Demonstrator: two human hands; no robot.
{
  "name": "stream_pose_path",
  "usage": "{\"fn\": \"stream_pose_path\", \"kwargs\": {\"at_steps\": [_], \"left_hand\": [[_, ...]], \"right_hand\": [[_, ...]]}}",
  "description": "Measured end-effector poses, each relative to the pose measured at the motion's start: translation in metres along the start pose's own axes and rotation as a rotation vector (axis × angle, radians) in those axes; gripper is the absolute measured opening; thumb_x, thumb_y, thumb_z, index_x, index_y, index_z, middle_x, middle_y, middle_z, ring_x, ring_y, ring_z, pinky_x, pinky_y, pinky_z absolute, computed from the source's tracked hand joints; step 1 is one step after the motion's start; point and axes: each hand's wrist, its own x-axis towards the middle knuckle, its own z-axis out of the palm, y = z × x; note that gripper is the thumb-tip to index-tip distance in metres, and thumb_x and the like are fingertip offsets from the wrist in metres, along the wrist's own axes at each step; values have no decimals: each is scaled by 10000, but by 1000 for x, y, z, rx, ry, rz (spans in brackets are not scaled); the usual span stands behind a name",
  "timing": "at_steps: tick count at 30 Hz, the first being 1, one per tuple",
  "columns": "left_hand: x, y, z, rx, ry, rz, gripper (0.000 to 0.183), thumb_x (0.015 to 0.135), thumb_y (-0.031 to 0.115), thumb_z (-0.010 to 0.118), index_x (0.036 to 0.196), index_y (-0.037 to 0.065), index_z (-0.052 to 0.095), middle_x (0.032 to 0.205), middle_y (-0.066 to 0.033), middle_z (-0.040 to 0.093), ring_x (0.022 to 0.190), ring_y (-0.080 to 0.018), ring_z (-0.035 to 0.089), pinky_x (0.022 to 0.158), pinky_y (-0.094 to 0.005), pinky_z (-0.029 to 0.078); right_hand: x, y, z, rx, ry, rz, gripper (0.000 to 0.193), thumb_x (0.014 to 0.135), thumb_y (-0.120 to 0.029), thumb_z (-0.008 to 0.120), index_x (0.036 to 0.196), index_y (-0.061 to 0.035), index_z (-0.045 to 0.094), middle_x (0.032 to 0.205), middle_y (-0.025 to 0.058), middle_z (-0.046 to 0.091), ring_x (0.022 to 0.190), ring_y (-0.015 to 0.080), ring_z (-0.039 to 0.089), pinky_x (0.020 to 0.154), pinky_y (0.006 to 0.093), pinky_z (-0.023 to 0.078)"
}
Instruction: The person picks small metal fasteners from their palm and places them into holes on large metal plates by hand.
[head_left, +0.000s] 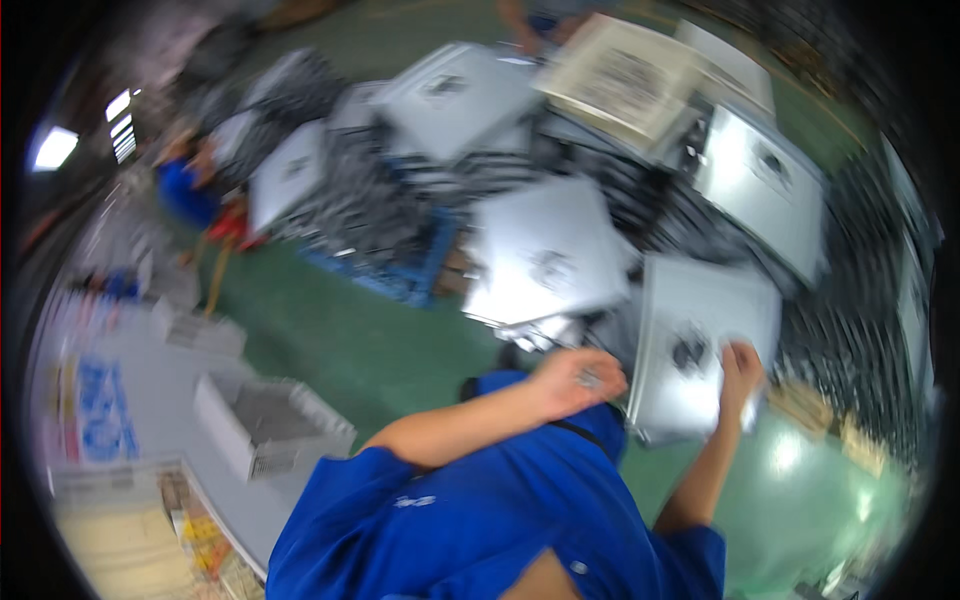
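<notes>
My left hand (565, 388) is curled in front of my waist, palm up, around some small shiny metal pieces (588, 377) too blurred to name. My right hand (741, 368) is over the right side of a silver metal panel (668, 400) that has a dark fitting (690, 350) in its middle. The fingers of that hand are drawn together, and whatever they may hold is hidden. Another silver panel (530, 225) lies on a stack ahead of my left hand. Motion blurs the whole picture.
Further stacks of metal panels (460, 100) stand ahead, one with a cream plastic tray (610, 40) on top. A blue pallet (385, 282) lies under a stack. At left, a white crate (235, 425) rests on a grey table (190, 400). A person in blue (187, 190) is far left; another is at the top.
</notes>
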Motion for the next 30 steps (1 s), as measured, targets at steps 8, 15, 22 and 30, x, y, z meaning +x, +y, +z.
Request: {"fn": "stream_pose_path", "kwargs": {"at_steps": [8, 15, 22, 30], "left_hand": [[-14, 9, 13, 194, 289, -1, 262, 965, 194, 468, 996, -40, 581, 931, -161, 630, 894, -299, 643, 816, -387, 559], [-10, -5, 18, 247, 276, -32, 279, 976, 220, 465, 1000, -28, 589, 933, -150, 637, 902, -288, 646, 814, -380, 557], [-13, -5, 18, 225, 244, -19, 265, 966, 196, 456, 1013, -33, 581, 947, -157, 635, 910, -278, 643, 839, -381, 546], [-13, -3, 15, 191, 245, -20, 264, 973, 206, 459, 1002, -25, 583, 948, -157, 634, 908, -291, 644, 825, -387, 556]], "right_hand": [[21, 70, 0, -79, 194, 119, 150, 789, -63, 688, 916, 14, 695, 763, 78, 690, 683, 123, 638, 649, 256, 504], [19, 61, 25, -164, 85, 56, 120, 792, -47, 680, 901, 1, 694, 782, 86, 687, 697, 142, 644, 658, 266, 504], [20, 65, 37, -182, 102, -24, 99, 791, -45, 683, 879, -2, 694, 805, 96, 682, 671, 168, 640, 648, 278, 503], [20, 61, 38, -319, 113, -66, 87, 801, -37, 672, 879, 0, 688, 799, 92, 681, 669, 159, 626, 639, 273, 498]]}}
